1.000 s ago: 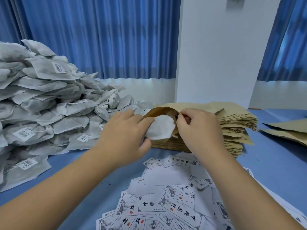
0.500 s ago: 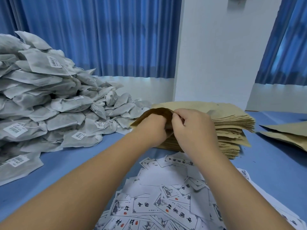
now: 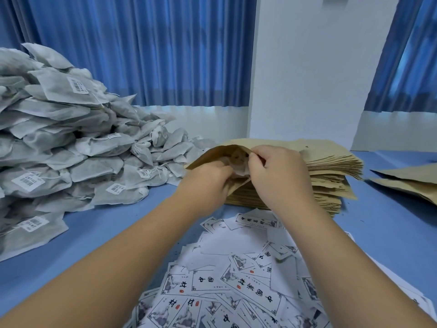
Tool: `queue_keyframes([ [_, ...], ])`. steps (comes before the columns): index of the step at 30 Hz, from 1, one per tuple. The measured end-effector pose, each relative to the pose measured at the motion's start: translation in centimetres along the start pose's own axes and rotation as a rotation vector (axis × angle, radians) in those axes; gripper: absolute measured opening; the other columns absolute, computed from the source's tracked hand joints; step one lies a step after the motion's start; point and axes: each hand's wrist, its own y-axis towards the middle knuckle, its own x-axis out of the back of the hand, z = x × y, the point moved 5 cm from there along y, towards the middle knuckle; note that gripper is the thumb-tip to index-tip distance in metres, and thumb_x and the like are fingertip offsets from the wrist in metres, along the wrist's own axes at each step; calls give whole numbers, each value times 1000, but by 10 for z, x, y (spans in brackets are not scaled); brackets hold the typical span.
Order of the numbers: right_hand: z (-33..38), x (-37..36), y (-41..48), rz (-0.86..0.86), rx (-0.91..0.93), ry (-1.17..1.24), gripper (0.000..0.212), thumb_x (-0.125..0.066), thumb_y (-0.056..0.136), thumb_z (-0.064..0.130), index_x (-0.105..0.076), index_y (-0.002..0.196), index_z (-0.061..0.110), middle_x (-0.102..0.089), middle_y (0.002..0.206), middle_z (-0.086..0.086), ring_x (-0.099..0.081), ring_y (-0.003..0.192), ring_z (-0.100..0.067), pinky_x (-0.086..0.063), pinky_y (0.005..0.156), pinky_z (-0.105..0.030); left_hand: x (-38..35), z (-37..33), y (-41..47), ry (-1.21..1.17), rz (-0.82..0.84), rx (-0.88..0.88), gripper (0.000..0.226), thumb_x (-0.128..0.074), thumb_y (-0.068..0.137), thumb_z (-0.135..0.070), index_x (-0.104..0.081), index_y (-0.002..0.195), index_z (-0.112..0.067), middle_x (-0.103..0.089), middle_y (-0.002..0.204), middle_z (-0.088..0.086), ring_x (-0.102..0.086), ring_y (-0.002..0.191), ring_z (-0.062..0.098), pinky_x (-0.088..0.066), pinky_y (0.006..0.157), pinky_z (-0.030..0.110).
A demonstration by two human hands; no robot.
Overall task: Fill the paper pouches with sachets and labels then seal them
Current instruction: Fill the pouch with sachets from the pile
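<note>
A brown paper pouch [image 3: 210, 155] is held open over the stack of flat pouches [image 3: 331, 169]. My right hand [image 3: 277, 178] pinches the upper lip of its mouth. My left hand [image 3: 208, 183] has its curled fingers tucked into the mouth, around a white sachet [image 3: 239, 168]. Only an edge of the sachet shows between my two hands; the rest lies inside the pouch. A big heap of grey-white sachets [image 3: 71, 150] with barcode tags lies to the left. Printed paper labels [image 3: 236, 280] are scattered in front of me, under my forearms.
The blue tabletop [image 3: 383, 233] shows to the right and between the heaps. A few brown pouches [image 3: 409, 181] lie apart at the right edge. A white pillar [image 3: 307, 79] and blue curtains stand behind the table.
My left hand has pushed the sachet from outside the mouth into the pouch. It went deep half a second ago and has since drawn back a little. My right hand kept its pinch on the lip.
</note>
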Motion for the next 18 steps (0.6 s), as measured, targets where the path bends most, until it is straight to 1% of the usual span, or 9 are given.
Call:
queue_keyframes([
  [2,-2,2,2,-4,-11,8,26,-48,89,19,-53,64,12,-52,60,-2,-50,68,-27,-42,59,-36,15,-5,-14,-109,-120,-37,16,-54,91,-15,-68,100,-14,-53,87,-7,-54,85,16,-46,72,33],
  [4,-5,4,3,-4,-30,25,27,-49,88,19,-53,62,12,-52,58,-3,-51,66,-27,-43,59,-35,26,-9,-31,-208,-135,-88,9,-58,89,-17,-67,91,-17,-50,81,-11,-51,74,10,-45,67,28],
  [5,-6,5,4,-5,-37,24,28,-49,88,19,-51,60,13,-51,57,-3,-50,65,-27,-43,59,-35,26,-10,-40,-240,-61,-111,9,-59,89,-21,-68,90,-20,-52,81,-13,-51,75,6,-44,67,25],
  [7,-7,7,4,-10,-48,18,30,-48,88,18,-48,58,13,-47,54,-2,-47,62,-26,-43,60,-34,14,-11,-57,-235,219,-89,16,-57,91,-36,-70,97,-29,-56,90,-16,-52,85,0,-43,73,21],
  [9,-8,7,4,-2,-51,19,29,-48,88,18,-51,59,13,-47,53,-2,-46,60,-24,-45,61,-34,-3,-6,-73,-111,456,-33,33,-53,90,-53,-66,109,-31,-53,100,-17,-49,95,-1,-46,83,27],
  [11,-7,6,4,15,-47,14,28,-48,88,19,-56,62,12,-50,55,-1,-47,60,-23,-46,63,-33,-12,-3,-80,-36,572,15,45,-52,86,-61,-63,112,-26,-47,103,-15,-50,96,3,-47,87,33],
  [13,-7,6,4,26,-44,11,27,-48,89,19,-61,67,11,-55,59,-3,-51,64,-24,-48,63,-34,-15,-1,-80,-71,579,60,42,-58,84,-59,-64,113,-28,-46,101,-16,-50,93,3,-47,87,32],
  [15,-8,6,5,30,-45,23,26,-48,89,19,-63,69,10,-58,62,-6,-53,65,-25,-48,60,-35,-15,1,-79,-129,557,100,35,-63,84,-53,-65,114,-36,-47,99,-21,-49,90,-2,-45,85,26],
  [18,-9,6,5,41,-56,31,26,-48,89,19,-63,69,10,-57,61,-7,-52,64,-25,-45,56,-35,-10,2,-79,-157,482,98,21,-56,90,-46,-69,104,-36,-53,97,-21,-52,88,0,-48,84,29],
])
